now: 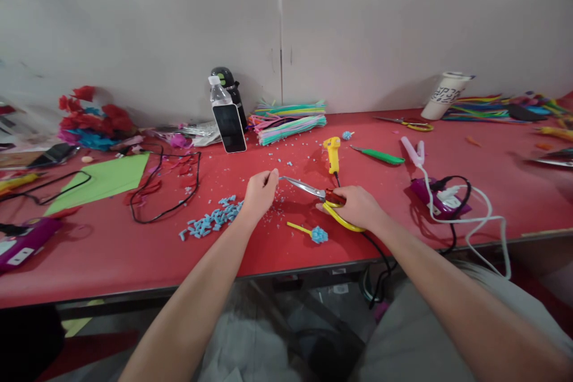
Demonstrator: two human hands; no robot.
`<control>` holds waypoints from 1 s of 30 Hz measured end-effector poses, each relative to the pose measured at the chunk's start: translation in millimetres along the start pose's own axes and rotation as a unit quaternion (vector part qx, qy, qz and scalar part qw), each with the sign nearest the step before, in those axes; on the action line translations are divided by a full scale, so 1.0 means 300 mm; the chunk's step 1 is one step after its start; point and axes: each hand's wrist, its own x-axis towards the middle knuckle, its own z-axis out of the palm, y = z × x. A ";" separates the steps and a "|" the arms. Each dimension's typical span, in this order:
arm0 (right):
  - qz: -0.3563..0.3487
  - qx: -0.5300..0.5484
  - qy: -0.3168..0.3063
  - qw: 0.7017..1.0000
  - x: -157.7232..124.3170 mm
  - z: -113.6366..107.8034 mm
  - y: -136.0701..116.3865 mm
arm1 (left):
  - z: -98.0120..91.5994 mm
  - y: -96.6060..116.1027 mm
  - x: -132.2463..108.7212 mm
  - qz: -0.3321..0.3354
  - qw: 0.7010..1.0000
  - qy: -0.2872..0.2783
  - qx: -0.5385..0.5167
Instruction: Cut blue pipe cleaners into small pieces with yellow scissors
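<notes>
Scissors (313, 192) beside glue gun (332, 154)

Count on the desk (111, 250): 2 scissors, one yellow-handled pair (324, 198) mid-desk, another pair (408, 124) at the back. 1 yellow glue gun (332, 154). 2 bottles, clear (218, 93) and black (230, 86). 1 phone (229, 127). 1 white cup (445, 95). 1 green-handled tool (379, 156). 1 green sheet (105, 179). Blue bits (212, 221): too many to count.

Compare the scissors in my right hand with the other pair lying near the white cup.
The held scissors have yellow handles gripped by the right hand, blades pointing toward the left hand. The far scissors lie flat and untouched near the white cup. The far pair looks smaller from here. Both have yellowish handles and rest over the red table.
</notes>
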 end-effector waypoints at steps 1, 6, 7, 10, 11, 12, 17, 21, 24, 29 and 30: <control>-0.002 0.001 0.000 1.000 0.000 0.000 0.000 | 0.001 -0.002 0.001 0.000 1.000 0.000 -0.001; -0.008 0.008 0.002 1.000 -0.001 0.001 0.003 | 0.006 -0.013 0.005 -0.005 1.000 -0.002 -0.010; -0.007 0.010 0.003 1.000 0.000 0.001 0.003 | 0.007 -0.014 0.006 -0.004 1.000 -0.002 -0.012; -0.007 0.013 0.003 1.000 0.003 0.002 0.005 | 0.007 -0.015 0.007 -0.003 1.000 -0.007 -0.018; -0.007 0.013 0.003 1.000 0.004 0.002 0.005 | 0.006 -0.016 0.007 -0.003 1.000 -0.007 -0.018; -0.008 0.013 0.003 1.000 0.005 0.002 0.005 | 0.006 -0.016 0.008 -0.003 1.000 -0.006 -0.018; -0.002 0.014 -0.003 1.000 0.004 0.001 0.006 | 0.005 -0.016 0.008 0.002 1.000 0.007 -0.016; -0.004 0.018 -0.003 1.000 0.000 0.003 0.009 | 0.006 -0.014 0.008 0.001 1.000 0.004 -0.020; -0.006 0.024 -0.006 1.000 0.000 0.005 0.012 | 0.006 -0.009 0.006 0.000 1.000 0.001 -0.022; -0.009 0.022 -0.004 1.000 0.001 0.003 0.014 | 0.006 0.000 0.003 -0.005 1.000 0.000 -0.022; -0.011 0.021 -0.002 1.000 0.001 0.002 0.012 | 0.007 0.001 0.004 -0.006 1.000 -0.003 -0.025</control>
